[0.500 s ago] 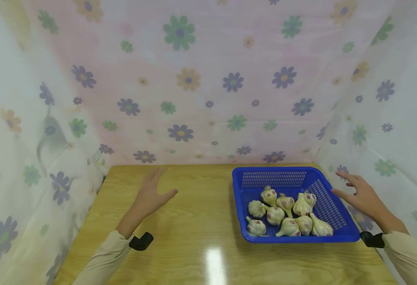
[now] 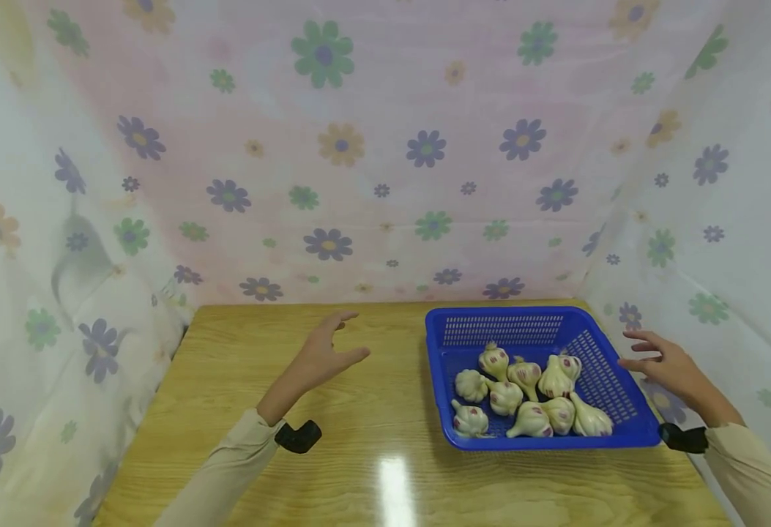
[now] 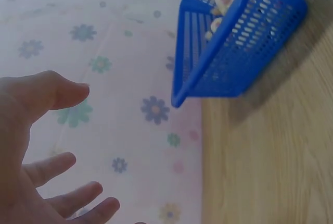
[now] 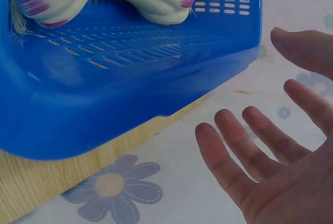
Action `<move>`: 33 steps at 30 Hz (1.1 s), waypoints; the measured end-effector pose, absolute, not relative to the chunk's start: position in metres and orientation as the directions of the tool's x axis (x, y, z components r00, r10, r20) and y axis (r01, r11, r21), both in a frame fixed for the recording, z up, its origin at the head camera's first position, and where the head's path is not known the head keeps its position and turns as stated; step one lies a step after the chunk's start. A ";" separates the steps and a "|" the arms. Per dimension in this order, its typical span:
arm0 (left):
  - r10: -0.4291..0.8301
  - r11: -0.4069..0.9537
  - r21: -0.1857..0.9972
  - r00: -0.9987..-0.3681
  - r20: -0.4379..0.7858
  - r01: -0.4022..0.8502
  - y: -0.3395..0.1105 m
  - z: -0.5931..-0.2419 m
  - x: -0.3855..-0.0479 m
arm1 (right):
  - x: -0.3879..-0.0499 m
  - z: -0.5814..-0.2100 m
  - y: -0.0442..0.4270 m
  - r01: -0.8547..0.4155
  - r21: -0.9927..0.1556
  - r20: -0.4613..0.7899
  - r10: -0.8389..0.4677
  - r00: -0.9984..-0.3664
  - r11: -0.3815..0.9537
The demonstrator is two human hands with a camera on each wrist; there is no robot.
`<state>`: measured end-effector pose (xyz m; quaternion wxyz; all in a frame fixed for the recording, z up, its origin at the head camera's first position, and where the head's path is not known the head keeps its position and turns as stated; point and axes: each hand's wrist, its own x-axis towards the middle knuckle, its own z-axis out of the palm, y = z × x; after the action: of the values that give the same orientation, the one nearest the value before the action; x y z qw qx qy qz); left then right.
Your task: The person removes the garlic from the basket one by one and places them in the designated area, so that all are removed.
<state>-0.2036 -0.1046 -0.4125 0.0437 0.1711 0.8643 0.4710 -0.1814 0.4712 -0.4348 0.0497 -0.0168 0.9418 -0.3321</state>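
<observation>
A blue plastic basket (image 2: 447, 417) with slotted walls stands on the right part of the table and holds several garlic bulbs (image 2: 506, 398), white with purple patches. My left hand (image 2: 319, 357) hovers over the table, left of the basket and apart from it, thumb and fingers spread with nothing between them. Just beyond the basket's right wall is my right hand (image 2: 671, 372), its fingers loosely extended and holding nothing. The right wrist view shows a gap between the right fingertips (image 4: 205, 133) and the basket's wall.
The wooden table (image 2: 240, 380) reaches back to a flower-patterned cloth (image 2: 385, 219), which also hangs along both sides. Each wrist wears a black device, such as the left one (image 2: 298, 437). Light glares off the table's front middle.
My left hand has moved right, closer to the basket. The right hand has shifted only slightly. The basket and garlic stay in place, while the head view has turned a little.
</observation>
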 end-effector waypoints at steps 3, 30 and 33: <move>0.356 0.468 0.849 -0.931 0.074 0.247 -0.092 -0.412 -0.206 | -0.182 -0.442 0.479 0.038 -0.657 -0.129 -0.063 -0.990 0.753; 0.633 0.424 0.848 -0.774 -0.026 0.318 0.011 -0.428 -0.244 | -0.207 -0.441 0.479 0.260 -0.674 -0.356 0.004 -0.934 0.692; 0.666 0.439 0.824 -0.746 -0.031 0.358 0.022 -0.430 -0.248 | -0.208 -0.439 0.479 0.275 -0.663 -0.374 0.009 -0.927 0.696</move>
<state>-0.2485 0.0216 -0.4298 0.1789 0.3086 0.8292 0.4304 -0.2079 0.4787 -0.4391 0.1737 0.0785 0.9044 -0.3817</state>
